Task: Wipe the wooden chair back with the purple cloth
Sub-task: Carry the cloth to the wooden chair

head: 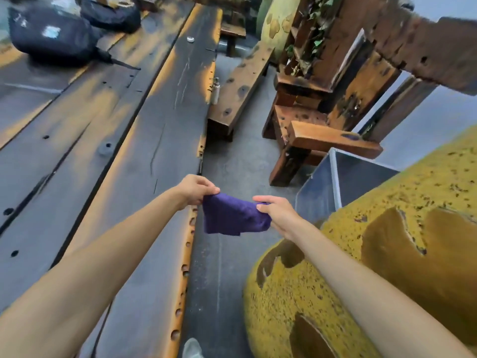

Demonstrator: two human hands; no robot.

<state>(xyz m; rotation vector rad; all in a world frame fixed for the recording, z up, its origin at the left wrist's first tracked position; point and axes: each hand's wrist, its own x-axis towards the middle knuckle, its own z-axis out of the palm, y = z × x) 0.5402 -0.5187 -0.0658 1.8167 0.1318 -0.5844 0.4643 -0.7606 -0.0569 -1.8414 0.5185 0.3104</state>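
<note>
Two bare hands out in front, left hand [193, 188] and right hand [277, 213], each pinching one upper corner of small deep-purple fabric cloth [233, 215]. Cloth stretched between the hands, top edge sagging slightly, lower part hanging free in soft folds with an uneven bottom hem. Colour uniform violet, matte, no visible pattern; doubled over or single layer, cannot tell. Held in mid-air above grey floor [232, 161], beside right edge of long dark plank tabletop with orange worn streaks [144, 140]. Rough brown wooden chair with thick slab seat and hole-pitted back [333, 109] farther ahead and right, well apart from cloth, not touched. Large yellow speckled rounded pot [387, 228] close at right, under right forearm. Black bags [51, 34] on far left of tabletop.
</note>
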